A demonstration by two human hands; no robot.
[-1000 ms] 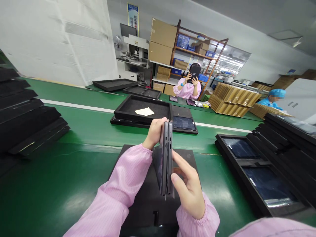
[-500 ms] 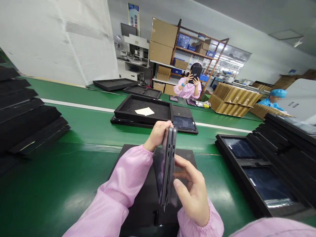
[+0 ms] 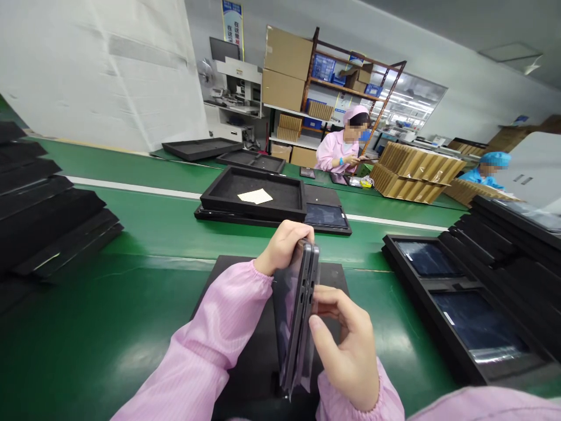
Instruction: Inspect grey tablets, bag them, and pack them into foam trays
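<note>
Two dark tablets (image 3: 302, 310) stand on edge, face to face or nearly so, over a black foam pad. My left hand (image 3: 287, 245) grips both of them near the far upper corner. Ports and buttons show along their narrow sides. Loose clear film (image 3: 304, 368) hangs along the right tablet and sticks out at its lower end. Close against that right side is my right hand (image 3: 348, 345), thumb and fingers apart, the fingertips touching the tablet or its film. The black foam pad (image 3: 249, 374) lies on the green bench below.
Ahead is a black foam tray (image 3: 210, 196) with a paper slip (image 3: 255, 196), stacked over another tray holding a tablet (image 3: 326, 215). Foam trays with tablets (image 3: 477, 321) stand at right; black foam pieces (image 3: 52, 222) pile up at left. Two co-workers sit beyond.
The tablets have come slightly down and toward me, and the film at the right side shows more. My right hand has shifted a little with them. The co-worker opposite has lowered a tablet.
</note>
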